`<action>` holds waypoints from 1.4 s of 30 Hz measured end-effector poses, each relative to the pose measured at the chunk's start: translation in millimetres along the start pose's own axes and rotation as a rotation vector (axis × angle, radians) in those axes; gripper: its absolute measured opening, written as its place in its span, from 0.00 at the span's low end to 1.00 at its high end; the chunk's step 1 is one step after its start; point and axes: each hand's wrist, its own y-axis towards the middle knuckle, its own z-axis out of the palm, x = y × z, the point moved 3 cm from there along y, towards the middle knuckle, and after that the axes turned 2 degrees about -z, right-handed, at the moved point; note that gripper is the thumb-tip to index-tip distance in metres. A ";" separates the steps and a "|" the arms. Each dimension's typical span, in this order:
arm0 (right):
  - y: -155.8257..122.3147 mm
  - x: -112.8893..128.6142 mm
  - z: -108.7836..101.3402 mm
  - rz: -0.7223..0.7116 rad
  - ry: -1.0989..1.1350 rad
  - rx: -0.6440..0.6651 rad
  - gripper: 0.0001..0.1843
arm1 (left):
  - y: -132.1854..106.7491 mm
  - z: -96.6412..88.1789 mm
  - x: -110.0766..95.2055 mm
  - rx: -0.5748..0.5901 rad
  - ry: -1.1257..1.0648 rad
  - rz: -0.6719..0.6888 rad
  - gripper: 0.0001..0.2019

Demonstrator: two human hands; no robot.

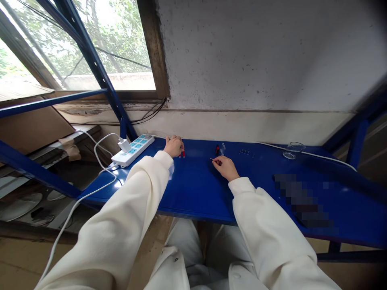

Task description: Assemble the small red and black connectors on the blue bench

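Over the left part of the blue tabletop (196, 189), my left hand (173, 146) is curled with its fingers pointing down. Small red pieces with pale ends (183, 154) show right beneath its fingertips; what the fingers grip is hidden. My right hand (225, 167) is closed in a pinch low over the middle of the table. A thin, light, pin-like piece (212, 160) sticks out from its fingertips, too small to identify. Just beyond it are a small black-and-red object (217, 150) and a cluster of clear little pieces (223, 150).
Several tiny metallic pieces (246, 152) lie further right. A clear glass cup (293, 151) stands near the back right, by a white cable. A white power strip (133, 151) with a plug sits at the left edge. A blurred-out dark object (302, 203) lies at right.
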 end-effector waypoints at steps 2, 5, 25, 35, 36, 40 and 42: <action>0.0 -0.3 0.0 -0.004 0.005 -0.006 0.11 | -0.1 -0.1 0.2 -0.003 0.001 -0.001 0.04; -0.1 0.5 -0.8 -0.002 0.008 -0.006 0.10 | -0.5 0.3 0.6 -0.005 0.000 0.000 0.04; -0.2 0.1 -0.1 -0.005 0.010 0.005 0.10 | -1.4 1.5 1.0 0.000 0.044 -0.008 0.05; -0.4 0.7 0.1 0.018 -0.014 0.030 0.11 | -3.1 0.4 1.3 -0.008 0.034 -0.009 0.06; -0.4 0.6 0.2 0.016 -0.014 0.030 0.11 | -3.1 0.3 1.3 -0.005 0.032 -0.011 0.06; 0.3 -0.2 0.3 0.009 -0.017 0.032 0.11 | -2.0 1.5 2.8 -0.002 0.032 -0.012 0.06; 0.6 -0.3 -0.3 0.012 -0.025 0.032 0.12 | -1.9 2.2 3.5 0.001 0.040 -0.013 0.06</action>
